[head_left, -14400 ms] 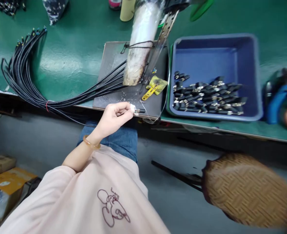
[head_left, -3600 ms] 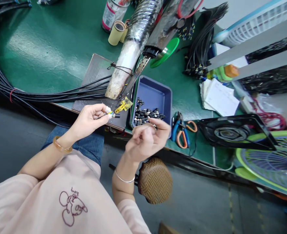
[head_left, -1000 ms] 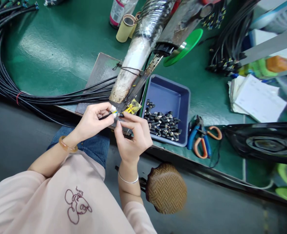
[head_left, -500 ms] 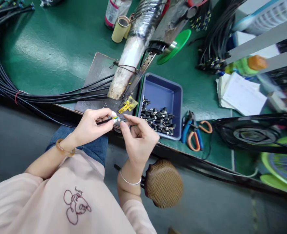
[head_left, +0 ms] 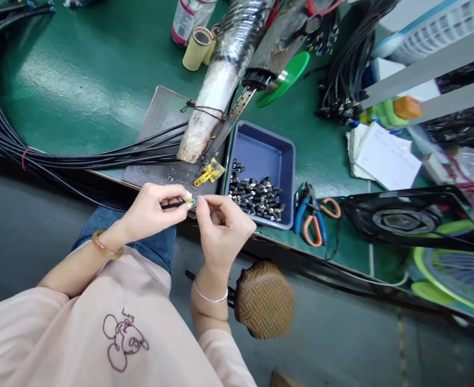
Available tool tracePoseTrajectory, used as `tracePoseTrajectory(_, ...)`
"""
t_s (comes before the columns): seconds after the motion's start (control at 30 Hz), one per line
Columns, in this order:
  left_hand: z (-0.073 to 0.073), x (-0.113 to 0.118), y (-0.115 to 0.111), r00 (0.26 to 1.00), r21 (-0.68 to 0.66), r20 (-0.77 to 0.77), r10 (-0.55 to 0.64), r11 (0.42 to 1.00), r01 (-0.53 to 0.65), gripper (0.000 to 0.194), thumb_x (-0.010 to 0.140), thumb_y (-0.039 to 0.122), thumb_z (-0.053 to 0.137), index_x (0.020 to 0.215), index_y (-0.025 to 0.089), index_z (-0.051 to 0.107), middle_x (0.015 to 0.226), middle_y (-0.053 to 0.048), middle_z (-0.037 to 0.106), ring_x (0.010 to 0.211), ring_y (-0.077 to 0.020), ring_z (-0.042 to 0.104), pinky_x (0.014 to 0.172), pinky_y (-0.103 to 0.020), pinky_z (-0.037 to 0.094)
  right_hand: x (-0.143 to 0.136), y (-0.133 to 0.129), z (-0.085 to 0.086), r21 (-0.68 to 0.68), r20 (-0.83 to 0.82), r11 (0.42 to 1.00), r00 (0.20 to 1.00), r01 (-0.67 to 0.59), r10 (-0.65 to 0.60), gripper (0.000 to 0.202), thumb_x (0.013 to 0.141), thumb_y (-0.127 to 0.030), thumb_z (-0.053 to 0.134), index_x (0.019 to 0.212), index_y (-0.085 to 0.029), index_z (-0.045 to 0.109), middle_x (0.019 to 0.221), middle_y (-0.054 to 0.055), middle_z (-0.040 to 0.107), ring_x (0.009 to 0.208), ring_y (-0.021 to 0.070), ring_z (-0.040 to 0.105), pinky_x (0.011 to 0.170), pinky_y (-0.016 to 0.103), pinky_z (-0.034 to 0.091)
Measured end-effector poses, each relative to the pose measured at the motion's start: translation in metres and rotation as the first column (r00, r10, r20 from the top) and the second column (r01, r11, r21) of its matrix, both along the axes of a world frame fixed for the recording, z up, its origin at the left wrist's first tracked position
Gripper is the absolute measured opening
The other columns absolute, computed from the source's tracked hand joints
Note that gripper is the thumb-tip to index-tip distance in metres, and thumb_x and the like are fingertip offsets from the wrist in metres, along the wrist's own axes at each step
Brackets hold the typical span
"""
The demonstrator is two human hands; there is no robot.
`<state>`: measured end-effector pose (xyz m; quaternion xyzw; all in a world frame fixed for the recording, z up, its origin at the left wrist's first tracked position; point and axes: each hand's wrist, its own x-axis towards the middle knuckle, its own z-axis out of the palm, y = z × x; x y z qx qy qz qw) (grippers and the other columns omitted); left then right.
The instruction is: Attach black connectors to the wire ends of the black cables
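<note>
My left hand [head_left: 153,214] pinches a black cable [head_left: 173,205] close to its end, where thin coloured wires, one of them yellow, come out of the jacket. A white wrap covers one of its fingertips. Thumb and forefinger of my right hand [head_left: 225,223] are pressed together on the tips of those wires, and hide them. Just beyond the hands a yellow clip-like piece [head_left: 205,176] lies on a dark board [head_left: 152,174]. To the right stands a blue tray [head_left: 289,177] with many small black connectors [head_left: 257,196] in it.
A bundle of black cables [head_left: 59,160] runs along the table edge at left. Two metal-tipped tubes, one a white-wrapped pipe [head_left: 202,115], slant down over the board. Pliers [head_left: 311,215], a black fan frame [head_left: 406,219] and papers [head_left: 386,156] lie right. A stool [head_left: 265,301] stands below.
My right thumb and forefinger have closed together and come up against the wire ends at the left hand. The view has shifted slightly; the left hand keeps its hold on the cable.
</note>
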<state>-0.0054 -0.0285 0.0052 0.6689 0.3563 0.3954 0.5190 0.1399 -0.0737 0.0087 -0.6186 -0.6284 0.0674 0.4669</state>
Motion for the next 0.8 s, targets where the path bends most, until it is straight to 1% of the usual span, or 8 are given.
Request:
tracePoseTrajectory(0.1, -0.001, 0.000, 0.000, 1.000, -0.001, -0.004, 0.026, 1.000, -0.026, 0.011, 0.080, 0.019, 0.058, 0.071, 0.014, 0.060, 0.058, 0.006, 0.040, 0.055, -0.0060, 0.033, 0.051, -0.019, 0.028, 0.000, 0.002, -0.002, -0.023, -0.119, 0.999, 0.992, 0.038, -0.040, 0.013, 0.087, -0.025, 0.068, 0.076, -0.019, 0.067, 0.059, -0.006, 0.059, 0.045, 0.0053, 0.045, 0.044, 0.021, 0.033)
tracePoseTrajectory(0.2, -0.003, 0.000, 0.003, 0.996, -0.084, 0.027, 0.086, 0.993, -0.084, 0.012, 0.082, 0.025, 0.060, 0.077, 0.014, 0.062, 0.060, 0.005, 0.044, 0.056, -0.0067, 0.037, 0.053, -0.020, 0.031, 0.002, 0.003, -0.004, 0.086, -0.352, 0.995, 0.936, 0.054, -0.020, 0.009, 0.090, -0.030, 0.066, 0.092, -0.022, 0.066, 0.056, -0.009, 0.053, 0.042, 0.0058, 0.046, 0.040, 0.020, 0.031)
tracePoseTrajectory(0.3, -0.005, 0.001, 0.007, 0.992, -0.149, 0.057, 0.111, 0.984, -0.102, 0.014, 0.081, 0.028, 0.061, 0.078, 0.014, 0.061, 0.060, 0.005, 0.042, 0.055, -0.0067, 0.036, 0.052, -0.020, 0.030, 0.003, 0.001, -0.007, 0.141, -0.486, 0.989, 0.873, 0.030, 0.043, 0.010, 0.095, -0.028, 0.058, 0.104, -0.024, 0.058, 0.063, -0.009, 0.063, 0.035, 0.0042, 0.044, 0.036, 0.017, 0.031)
tracePoseTrajectory(0.4, -0.005, 0.003, 0.010, 0.990, -0.185, 0.078, 0.117, 0.978, -0.101, 0.013, 0.080, 0.027, 0.062, 0.077, 0.014, 0.060, 0.060, 0.005, 0.041, 0.054, -0.0062, 0.035, 0.051, -0.020, 0.029, 0.001, -0.001, -0.010, 0.114, -0.411, 0.990, 0.911, 0.081, -0.027, 0.005, 0.096, -0.022, 0.059, 0.101, -0.023, 0.058, 0.082, -0.004, 0.075, 0.043, 0.0057, 0.060, 0.041, 0.017, 0.045)
tracePoseTrajectory(0.47, -0.005, 0.005, 0.013, 0.987, -0.196, 0.103, 0.123, 0.975, -0.101, 0.012, 0.079, 0.026, 0.062, 0.077, 0.015, 0.059, 0.059, 0.005, 0.040, 0.053, -0.0058, 0.033, 0.049, -0.019, 0.028, 0.000, 0.001, -0.014, 0.166, -0.268, 0.982, 0.963, 0.088, -0.040, 0.006, 0.092, -0.018, 0.065, 0.095, -0.022, 0.061, 0.089, -0.002, 0.077, 0.065, 0.0105, 0.074, 0.058, 0.021, 0.058)
tracePoseTrajectory(0.5, -0.006, 0.006, 0.014, 0.986, -0.197, 0.114, 0.125, 0.975, -0.101, 0.011, 0.079, 0.025, 0.062, 0.078, 0.015, 0.059, 0.059, 0.005, 0.040, 0.053, -0.0056, 0.033, 0.049, -0.019, 0.028, -0.001, 0.002, -0.015, 0.200, -0.177, 0.978, 0.984, 0.061, -0.025, 0.008, 0.090, -0.016, 0.068, 0.093, -0.021, 0.063, 0.092, -0.001, 0.077, 0.076, 0.0128, 0.076, 0.067, 0.024, 0.062)
tracePoseTrajectory(0.6, -0.008, 0.008, 0.017, 0.982, -0.177, 0.137, 0.133, 0.978, -0.108, 0.011, 0.080, 0.025, 0.063, 0.079, 0.015, 0.061, 0.061, 0.004, 0.044, 0.054, -0.0059, 0.038, 0.051, -0.019, 0.032, -0.002, 0.010, -0.018, 0.269, 0.034, 0.963, 0.999, -0.035, 0.027, 0.013, 0.085, -0.010, 0.071, 0.088, -0.021, 0.065, 0.098, 0.002, 0.077, 0.093, 0.0161, 0.075, 0.082, 0.030, 0.063)
tracePoseTrajectory(0.8, -0.011, 0.011, 0.022, 0.979, -0.122, 0.111, 0.169, 0.980, -0.155, 0.010, 0.082, 0.024, 0.063, 0.081, 0.014, 0.063, 0.063, 0.003, 0.050, 0.056, -0.0063, 0.044, 0.053, -0.019, 0.036, -0.003, 0.022, -0.021, 0.297, 0.072, 0.955, 0.997, -0.017, -0.005, 0.012, 0.087, -0.010, 0.068, 0.085, -0.020, 0.063, 0.094, 0.002, 0.075, 0.089, 0.0155, 0.073, 0.078, 0.032, 0.062)
